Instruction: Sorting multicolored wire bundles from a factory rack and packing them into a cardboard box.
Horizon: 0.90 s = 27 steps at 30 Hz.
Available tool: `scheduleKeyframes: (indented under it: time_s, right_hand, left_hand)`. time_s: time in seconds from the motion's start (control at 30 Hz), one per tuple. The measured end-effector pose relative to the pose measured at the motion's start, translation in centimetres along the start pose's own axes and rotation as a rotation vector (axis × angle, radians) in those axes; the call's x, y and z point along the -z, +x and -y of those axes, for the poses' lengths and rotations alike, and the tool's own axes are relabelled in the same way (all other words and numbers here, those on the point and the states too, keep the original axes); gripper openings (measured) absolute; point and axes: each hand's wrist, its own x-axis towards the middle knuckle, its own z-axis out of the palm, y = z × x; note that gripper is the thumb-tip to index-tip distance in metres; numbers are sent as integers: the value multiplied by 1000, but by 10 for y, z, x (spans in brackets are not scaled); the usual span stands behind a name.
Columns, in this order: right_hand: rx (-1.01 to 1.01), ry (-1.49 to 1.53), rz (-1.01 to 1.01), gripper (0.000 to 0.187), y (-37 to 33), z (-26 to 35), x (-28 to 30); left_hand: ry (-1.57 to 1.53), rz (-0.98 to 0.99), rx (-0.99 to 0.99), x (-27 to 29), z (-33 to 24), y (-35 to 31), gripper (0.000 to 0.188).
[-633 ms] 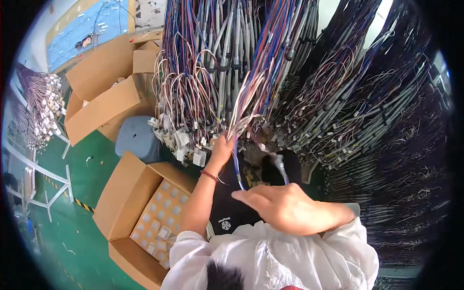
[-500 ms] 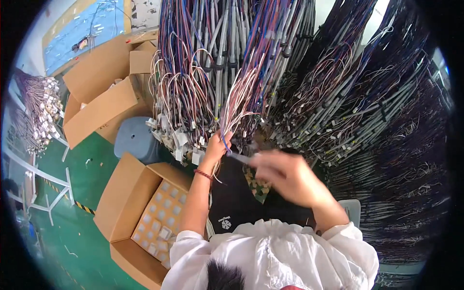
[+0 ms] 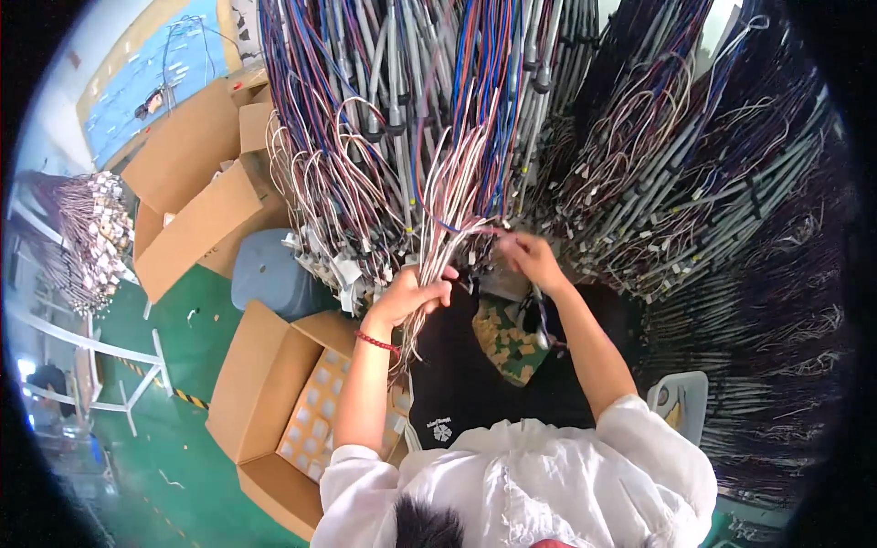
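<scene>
A loose bunch of thin white and brownish wires [image 3: 457,183] hangs down in front of me. My left hand [image 3: 413,294] is closed around its lower part, and the wire ends droop below the fist toward my wrist. To the right, my right hand [image 3: 532,260] has its fingers pinched on a few reddish and blue wires drawn sideways out of the bunch. A dark twisted strand [image 3: 545,321] dangles beneath that hand. Just what sits between the right fingertips is slightly blurred. Grey sleeved cables [image 3: 379,64] hang behind the bunch.
On the left stand an open carton [image 3: 306,411] with small white parts in a tray, a blue-grey stool [image 3: 269,274] and a second open carton [image 3: 196,215]. More cable bundles [image 3: 749,228] fill the right side. A pale plastic bin [image 3: 685,402] sits by my right elbow.
My right hand moved up and away from my body, from beside my left hand to the right of the bunch, drawing wires sideways. My left hand still grips the bunch, slightly lower.
</scene>
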Motion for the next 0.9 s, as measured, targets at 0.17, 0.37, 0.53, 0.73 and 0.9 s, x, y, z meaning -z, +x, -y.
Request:
scheduleKeyframes:
  time_s: [0.17,0.37,0.53,0.73,0.9]
  right_hand:
    - [296,-461,-521,16,54,-15,0]
    - [204,-819,-44,65,58,-71,-10]
    - [93,-276,-265,76,66,-16,-28]
    - [161,-468,-436,36,52,2,-34]
    - [-132,81,106,31,37,-18,-55]
  left_hand:
    - [325,-347,-5,32,12,14,30]
    - [261,-315,-15,40,10,31,27]
    - [670,-460,-2,66,8,38,26]
    - [385,-365,86,75,18,47,25]
    - [412,-459,-15,84,12,53,24]
